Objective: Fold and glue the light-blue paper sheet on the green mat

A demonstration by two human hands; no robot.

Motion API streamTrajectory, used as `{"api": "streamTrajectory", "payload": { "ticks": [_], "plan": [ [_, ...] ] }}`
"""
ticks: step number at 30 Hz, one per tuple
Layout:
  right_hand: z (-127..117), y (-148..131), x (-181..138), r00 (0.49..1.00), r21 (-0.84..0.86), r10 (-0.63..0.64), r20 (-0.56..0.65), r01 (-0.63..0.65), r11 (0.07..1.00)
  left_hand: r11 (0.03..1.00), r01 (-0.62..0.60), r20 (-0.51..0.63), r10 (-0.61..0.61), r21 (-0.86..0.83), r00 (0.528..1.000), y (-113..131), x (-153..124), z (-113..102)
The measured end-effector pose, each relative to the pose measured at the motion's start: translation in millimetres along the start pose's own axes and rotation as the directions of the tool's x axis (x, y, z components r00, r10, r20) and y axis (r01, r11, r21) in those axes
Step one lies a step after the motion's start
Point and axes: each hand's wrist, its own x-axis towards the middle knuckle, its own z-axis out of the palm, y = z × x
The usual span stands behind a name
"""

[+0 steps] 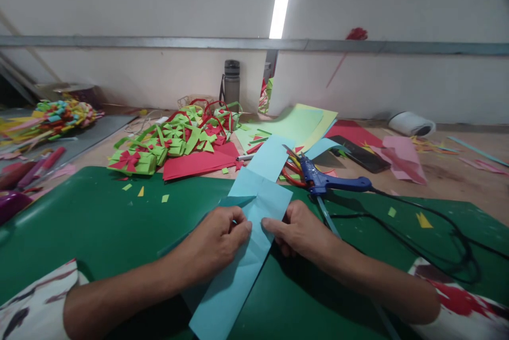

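A long light-blue paper strip (254,207) lies across a green cutting mat (99,223), running from the near edge toward the blue glue gun. My left hand (217,242) pinches the strip's left edge with thumb and forefinger. My right hand (296,231) presses its fingertips on the strip from the right, fingers curled. Both hands meet at a fold in the middle of the strip. A darker teal flap pokes out at the strip's left side.
A blue glue gun (330,181) with a black cord (437,244) lies right of the strip, scissors beside it. Green and red paper baskets (175,141) pile up behind, with coloured sheets (302,122), a dark bottle (231,83), a tape roll (411,123) and a black phone (360,154).
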Motion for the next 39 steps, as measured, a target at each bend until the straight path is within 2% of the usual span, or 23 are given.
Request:
{"api": "streamTrajectory", "payload": {
  "ticks": [5,19,33,39],
  "plan": [
    [0.1,0.5,-0.3,1.000,-0.009,-0.004,0.003,0.004,1.000,0.996,-0.004,0.004,0.004,0.084,1.000,2.0,-1.3,-1.3],
    [-1.9,-4.8,-1.4,0.999,-0.063,-0.010,0.045,0.012,0.998,0.996,0.009,-0.010,-0.008,0.090,1.000,1.2,1.6,-0.3],
    [-1.2,-1.2,0.1,0.999,-0.063,-0.014,0.036,0.016,0.998,0.999,0.014,-0.006,-0.014,0.032,1.000,1.3,1.5,2.3],
    [-1.4,-1.4,-1.0,0.999,-0.043,-0.024,0.033,0.025,0.999,0.998,-0.024,-0.014,0.023,-0.062,1.000,0.2,1.8,2.7]
  ]
}}
